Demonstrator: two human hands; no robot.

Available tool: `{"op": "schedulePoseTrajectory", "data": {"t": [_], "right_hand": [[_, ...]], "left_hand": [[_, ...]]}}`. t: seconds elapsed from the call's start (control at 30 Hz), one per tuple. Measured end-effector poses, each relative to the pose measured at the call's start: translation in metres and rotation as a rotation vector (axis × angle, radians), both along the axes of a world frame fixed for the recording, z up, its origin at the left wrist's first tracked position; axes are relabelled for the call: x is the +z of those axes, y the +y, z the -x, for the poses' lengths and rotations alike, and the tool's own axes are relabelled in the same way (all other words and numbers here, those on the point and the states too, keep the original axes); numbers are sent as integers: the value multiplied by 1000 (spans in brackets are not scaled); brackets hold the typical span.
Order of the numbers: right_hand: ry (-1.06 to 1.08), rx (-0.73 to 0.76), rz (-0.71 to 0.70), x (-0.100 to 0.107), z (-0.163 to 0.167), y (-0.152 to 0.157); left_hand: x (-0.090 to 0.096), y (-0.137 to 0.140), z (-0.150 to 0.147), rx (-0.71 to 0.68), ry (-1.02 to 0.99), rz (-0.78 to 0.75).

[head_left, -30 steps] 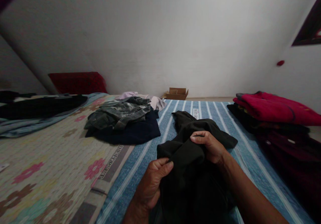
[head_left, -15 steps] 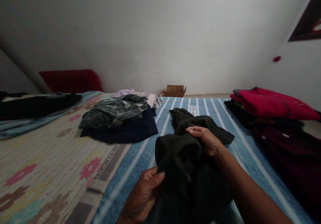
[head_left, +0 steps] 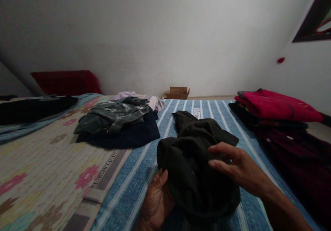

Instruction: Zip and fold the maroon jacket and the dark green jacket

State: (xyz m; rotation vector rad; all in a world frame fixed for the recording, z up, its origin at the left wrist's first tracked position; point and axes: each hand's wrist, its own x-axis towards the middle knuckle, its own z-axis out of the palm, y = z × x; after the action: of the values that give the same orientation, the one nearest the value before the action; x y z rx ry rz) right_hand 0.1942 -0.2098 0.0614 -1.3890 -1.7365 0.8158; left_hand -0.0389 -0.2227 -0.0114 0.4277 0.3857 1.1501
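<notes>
A dark olive-black garment (head_left: 204, 131) lies rumpled on the blue striped bedding, its near part raised and bunched in front of me. What kind of garment it is, I cannot tell. My left hand (head_left: 159, 196) grips its near left edge, thumb on top and the other fingers partly hidden behind the cloth. Over the right side of the cloth is my right hand (head_left: 240, 170), thumb and forefinger apart, fingertips close to the fabric or lightly touching it.
To the left sit grey patterned clothes (head_left: 113, 115) on a navy garment (head_left: 131, 134). A pink-red folded garment (head_left: 274, 105) tops the right pile, beside maroon clothing (head_left: 292, 151). A cardboard box (head_left: 177, 93) stands by the wall.
My right hand has let go of the cloth's middle and moved right and toward me, fingers parting. The garment's near part has spread into a rounder bunch; my left hand still holds its edge.
</notes>
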Motion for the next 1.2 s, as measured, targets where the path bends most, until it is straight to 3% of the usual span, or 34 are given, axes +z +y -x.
{"op": "schedulePoseTrajectory", "data": {"t": [0.1,0.17,0.33,0.57,0.77,0.93,1.07,1.2], "right_hand": [[-163,1,102,-7,-4,-23],[-92,-54,183,-20,-2,-32],[393,-15,294,-56,10,-47],[1025,-96,388,-87,22,-62],[1379,-140,459,-80,32,-62],[1476,-164,443,-70,36,-59],[1484,-215,480,-65,33,-56],[1475,-219,499,-62,32,-53]], "left_hand": [[1,2,-1,-5,-11,32],[2,2,-2,-27,-17,43],[0,0,-4,-153,11,61],[-12,4,-11,-159,-84,-30],[-13,3,-14,-63,-238,-111],[-7,-1,-3,39,-209,-147],[7,-8,3,90,-83,-93],[24,-22,3,129,277,4]]}}
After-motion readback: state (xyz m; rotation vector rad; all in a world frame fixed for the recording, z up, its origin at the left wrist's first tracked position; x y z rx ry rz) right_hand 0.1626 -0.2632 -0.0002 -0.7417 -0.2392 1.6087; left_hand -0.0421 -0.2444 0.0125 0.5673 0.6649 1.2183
